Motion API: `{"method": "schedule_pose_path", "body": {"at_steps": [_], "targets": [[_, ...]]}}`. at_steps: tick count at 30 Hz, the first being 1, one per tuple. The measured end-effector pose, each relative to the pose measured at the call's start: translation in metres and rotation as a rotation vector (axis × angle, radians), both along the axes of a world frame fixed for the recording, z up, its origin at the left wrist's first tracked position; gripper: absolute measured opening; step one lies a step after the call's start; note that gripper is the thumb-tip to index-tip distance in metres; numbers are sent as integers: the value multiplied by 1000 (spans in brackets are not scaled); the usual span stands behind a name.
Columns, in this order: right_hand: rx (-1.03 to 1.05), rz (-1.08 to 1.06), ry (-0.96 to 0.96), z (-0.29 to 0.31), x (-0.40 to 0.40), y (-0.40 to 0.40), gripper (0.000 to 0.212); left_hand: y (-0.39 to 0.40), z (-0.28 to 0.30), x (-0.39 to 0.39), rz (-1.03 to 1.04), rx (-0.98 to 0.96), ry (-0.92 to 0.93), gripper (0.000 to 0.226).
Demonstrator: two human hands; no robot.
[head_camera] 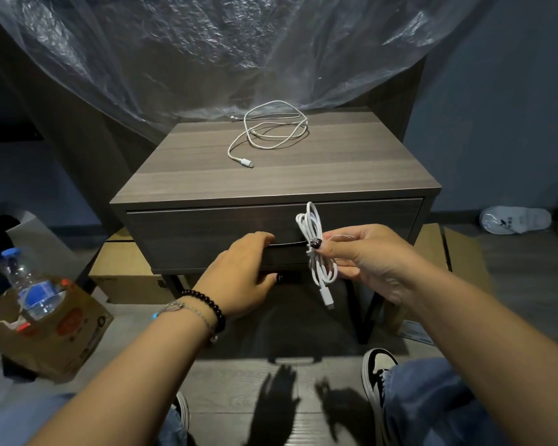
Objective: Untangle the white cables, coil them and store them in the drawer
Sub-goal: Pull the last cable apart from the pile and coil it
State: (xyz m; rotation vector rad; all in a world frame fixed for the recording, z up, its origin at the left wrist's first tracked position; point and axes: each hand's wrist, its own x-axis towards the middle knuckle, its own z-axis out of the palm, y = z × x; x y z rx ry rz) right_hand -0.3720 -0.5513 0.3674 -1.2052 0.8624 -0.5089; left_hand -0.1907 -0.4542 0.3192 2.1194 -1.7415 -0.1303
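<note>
Right hand (364,255) pinched the coiled white cable (318,252) just in front of the drawer (207,226) — left hand (245,268) curled on its handle lip. Storing step, I judged; next, a pull outward. Second cable (271,130) lay loose on the surface (351,162) above the drawer.

We cannot see the left hand's (239,272) fingertips, tucked behind the drawer (207,233) edge. The bottle's (29,284) base sinks into a box (62,333).

Matt wood-grain nightstand (207,175), smooth white plastic cable (273,130), crinkled glossy plastic sheet (207,43)
</note>
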Motion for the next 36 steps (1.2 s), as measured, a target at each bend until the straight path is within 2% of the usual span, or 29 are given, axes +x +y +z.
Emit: {"method": "schedule_pose_path", "body": {"at_steps": [4, 11, 15, 19, 21, 26, 28, 31, 34, 36], "targets": [[-44, -9, -32, 1, 2, 0, 13, -7, -1, -2, 53, 60, -15, 62], [-127, -44, -11, 4, 12, -1, 19, -9, -3, -1, 65, 132, -60, 80], [-148, -106, -18, 4, 20, 2, 15, -10, -2, -2, 50, 147, -159, 77], [-260, -141, -8, 4, 28, 4, 16, -7, 3, -6, 61, 145, -165, 69], [-354, -138, 25, 4, 32, 7, 16, -3, 6, -8, 44, 143, -191, 60], [-877, -168, 182, 7, 33, 21, 26, 13, 13, -12, -34, 223, -266, 43], [-972, -159, 176, 9, 32, 27, 29, 22, 19, -11, -48, 217, -303, 40], [-978, -130, 153, 7, 30, 33, 26, 37, 26, -9, -43, 54, -423, 33], [-966, -109, 140, 2, 28, 39, 20, 46, 28, -1, 1, -228, -395, 22], [-956, -90, 120, 1, 28, 43, 17, 49, 31, 6, 54, -317, -396, 17]]}}
